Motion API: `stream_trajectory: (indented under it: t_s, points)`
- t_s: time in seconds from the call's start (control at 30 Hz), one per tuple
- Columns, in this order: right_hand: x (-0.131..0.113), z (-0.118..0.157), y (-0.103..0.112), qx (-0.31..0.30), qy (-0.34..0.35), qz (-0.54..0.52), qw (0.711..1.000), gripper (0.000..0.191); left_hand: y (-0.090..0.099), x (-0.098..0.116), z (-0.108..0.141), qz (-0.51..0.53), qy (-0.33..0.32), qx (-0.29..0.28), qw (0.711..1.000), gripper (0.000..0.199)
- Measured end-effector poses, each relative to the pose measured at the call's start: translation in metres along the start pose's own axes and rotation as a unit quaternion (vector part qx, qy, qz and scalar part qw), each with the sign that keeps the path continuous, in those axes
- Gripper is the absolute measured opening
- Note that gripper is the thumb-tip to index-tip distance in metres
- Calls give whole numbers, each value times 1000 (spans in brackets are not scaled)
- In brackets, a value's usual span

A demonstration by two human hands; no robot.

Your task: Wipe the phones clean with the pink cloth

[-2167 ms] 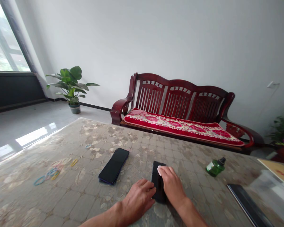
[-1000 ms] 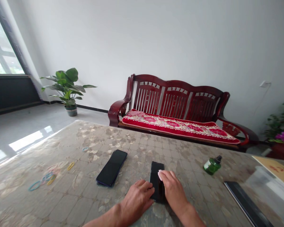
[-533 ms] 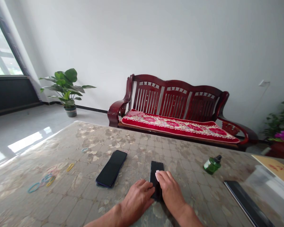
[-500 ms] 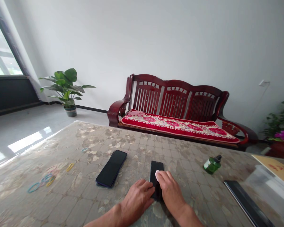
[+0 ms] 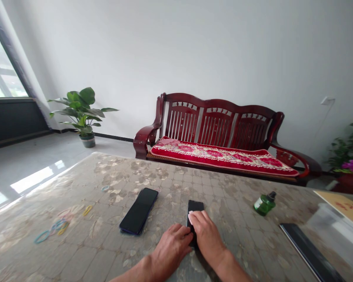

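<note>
A dark phone (image 5: 195,205) lies on the patterned tablecloth (image 5: 106,211) between my hands. My left hand (image 5: 171,247) rests at its lower left edge, fingers bent together against it. Across the phone's middle lies my right hand (image 5: 207,238), its fingers pressed together around something small and white (image 5: 190,215), too small to name. The hands hide the phone's lower part. To the left, another black phone (image 5: 139,211) lies flat, with a dark blue edge showing beneath it.
Colored rubber bands (image 5: 59,225) lie at the left. On the right are a green bottle (image 5: 264,203), a long dark device (image 5: 308,250) and a clear box (image 5: 332,231). Behind the table stand a red wooden bench (image 5: 217,121) and a potted plant (image 5: 86,117).
My right hand has shifted slightly left across the phone, with the white item moving along. My left hand has hardly moved. The view has tilted slightly.
</note>
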State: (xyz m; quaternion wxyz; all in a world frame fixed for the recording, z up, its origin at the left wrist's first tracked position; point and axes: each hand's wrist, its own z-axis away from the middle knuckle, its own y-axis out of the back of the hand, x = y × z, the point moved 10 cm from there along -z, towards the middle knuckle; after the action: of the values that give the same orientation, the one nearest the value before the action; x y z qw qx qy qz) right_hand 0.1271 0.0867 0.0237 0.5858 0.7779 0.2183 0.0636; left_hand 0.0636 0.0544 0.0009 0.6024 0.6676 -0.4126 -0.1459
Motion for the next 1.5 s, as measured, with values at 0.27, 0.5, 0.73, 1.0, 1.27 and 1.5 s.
stream_trajectory:
  t_s: [0.27,0.5,0.73,1.0,1.27,1.5]
  points:
    - [7,-31,-5,3,-23,-11,1000,38,7,1,1,10,-2,13,1000,9]
    - [-3,8,2,20,21,-51,998,38,13,3,1,21,4,7,1000,10]
    - [39,-18,-6,47,-25,-89,995,42,16,5,4,16,-11,22,1000,15]
    - [31,4,5,49,-30,-68,996,38,19,6,5,16,-12,23,1000,19]
    - [33,-9,8,33,-34,-56,997,37,19,6,6,27,-11,28,999,14]
    - [26,-3,6,45,-26,-56,997,35,18,3,7,37,-7,17,999,22]
